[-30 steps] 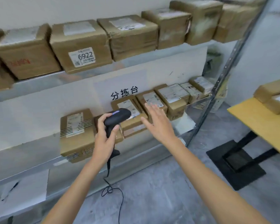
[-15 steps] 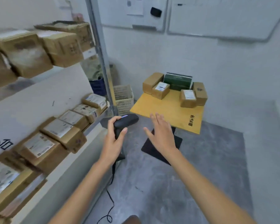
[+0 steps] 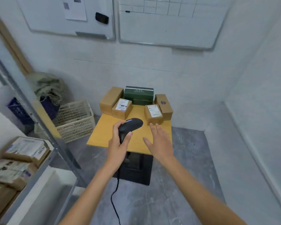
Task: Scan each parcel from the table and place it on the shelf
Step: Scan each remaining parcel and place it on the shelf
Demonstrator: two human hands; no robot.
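View swung from shelf to table (image 3: 104, 135), parcels (image 3: 153, 114) beyond hands, left hand (image 3: 118, 143) gripping scanner (image 3: 131, 125), right hand (image 3: 161, 142) spread.

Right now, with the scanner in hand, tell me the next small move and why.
Probably reach the right hand forward to the nearest labelled parcel on the table. That hand is open and holds nothing, already stretched toward it, while the left hand grips the scanner. Five parcels are on the table, none picked up yet.

On the table (image 3: 104, 135): four brown parcels (image 3: 122, 108), one green box (image 3: 138, 93). One scanner (image 3: 130, 126), two whiteboards (image 3: 169, 21), one basket (image 3: 75, 120) were present.
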